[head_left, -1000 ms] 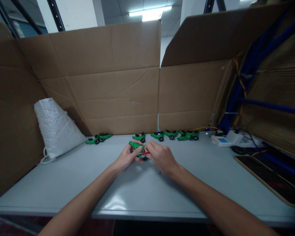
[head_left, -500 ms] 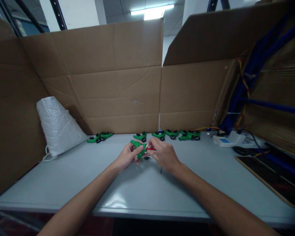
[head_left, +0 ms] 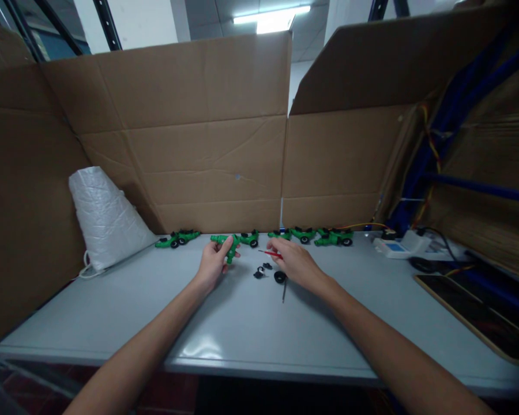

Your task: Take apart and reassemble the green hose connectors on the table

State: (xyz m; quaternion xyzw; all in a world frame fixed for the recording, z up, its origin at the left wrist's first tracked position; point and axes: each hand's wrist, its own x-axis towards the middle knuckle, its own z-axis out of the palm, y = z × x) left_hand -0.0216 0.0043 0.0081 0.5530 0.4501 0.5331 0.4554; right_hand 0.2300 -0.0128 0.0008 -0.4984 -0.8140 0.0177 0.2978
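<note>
My left hand [head_left: 211, 260] is closed on a green toy vehicle body [head_left: 230, 248], raised above the table left of the middle. My right hand [head_left: 294, 257] grips a red-handled tool [head_left: 273, 253] with a thin shaft pointing left, which looks like a small screwdriver. Below and between the hands lie several small black parts [head_left: 258, 273]. A black wheel [head_left: 279, 277] rests just under my right hand, and a thin dark metal rod [head_left: 284, 291] lies beside it.
Along the back cardboard wall [head_left: 216, 173] stand several green toy vehicles [head_left: 303, 234] with black wheels. A white wrapped bundle [head_left: 108, 222] leans at the left. A power strip [head_left: 398, 246] and a dark framed panel [head_left: 471, 317] lie on the right of the table [head_left: 225, 340].
My hands have moved apart. The green body has gone left with my left hand, the red tool has come away from it, and the small parts and wheel on the table now show.
</note>
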